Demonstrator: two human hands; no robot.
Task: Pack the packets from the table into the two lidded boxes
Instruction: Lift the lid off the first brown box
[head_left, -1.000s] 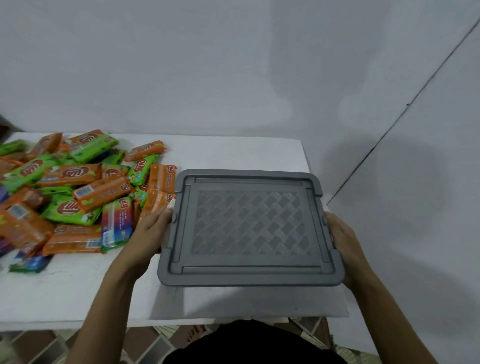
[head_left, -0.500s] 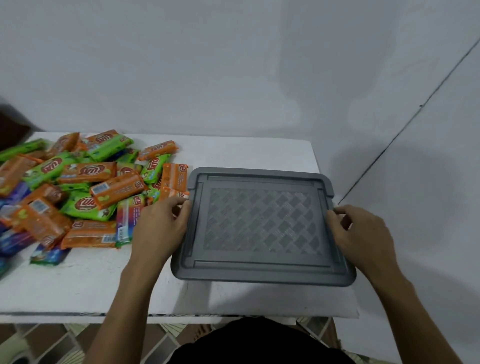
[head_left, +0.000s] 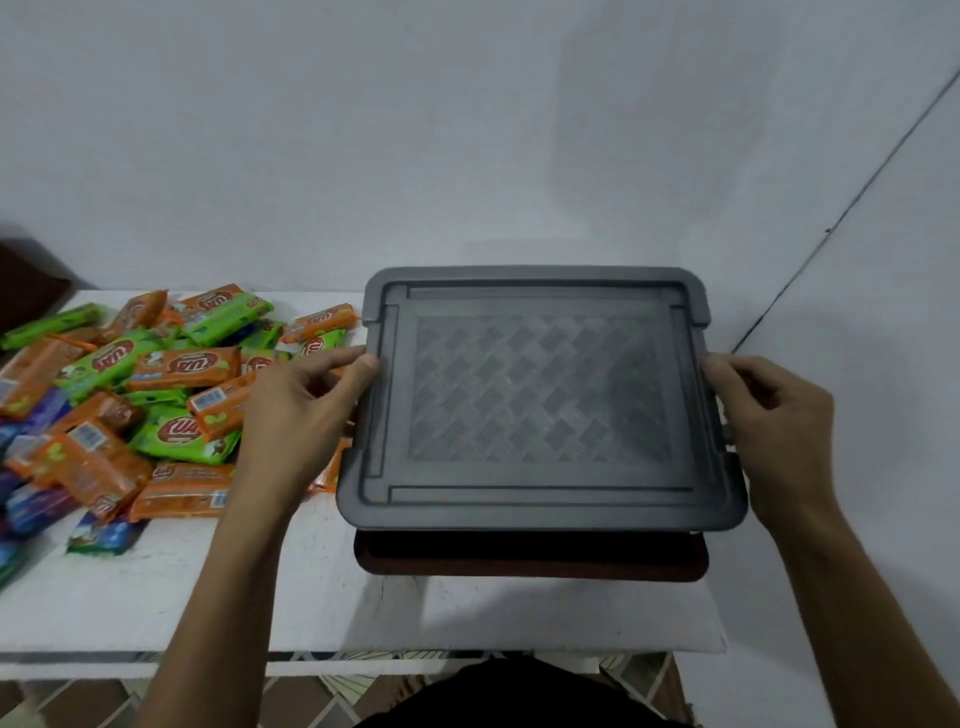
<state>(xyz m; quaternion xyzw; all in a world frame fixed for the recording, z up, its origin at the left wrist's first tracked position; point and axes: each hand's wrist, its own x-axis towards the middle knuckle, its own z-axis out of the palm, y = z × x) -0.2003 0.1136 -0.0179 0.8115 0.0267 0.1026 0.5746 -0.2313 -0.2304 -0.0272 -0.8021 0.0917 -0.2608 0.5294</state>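
1. fingers (head_left: 358, 364) of the left hand (head_left: 296, 410) curl round the left edge of the grey lid (head_left: 540, 395), gripping its rim.
2. right hand (head_left: 769, 410) grips the opposite rim the same way, fingers curled tight.
3. grey lid hangs just above the dark brown box (head_left: 530, 558), with a gap showing along the near side; the box stands at the right end of the table (head_left: 260, 597), near its front edge.
4. packets (head_left: 156, 395) lie heaped over the table's left half, the nearest just beside the box.
5. bare tabletop runs along the front edge; the wall (head_left: 857, 364) stands close on the right.
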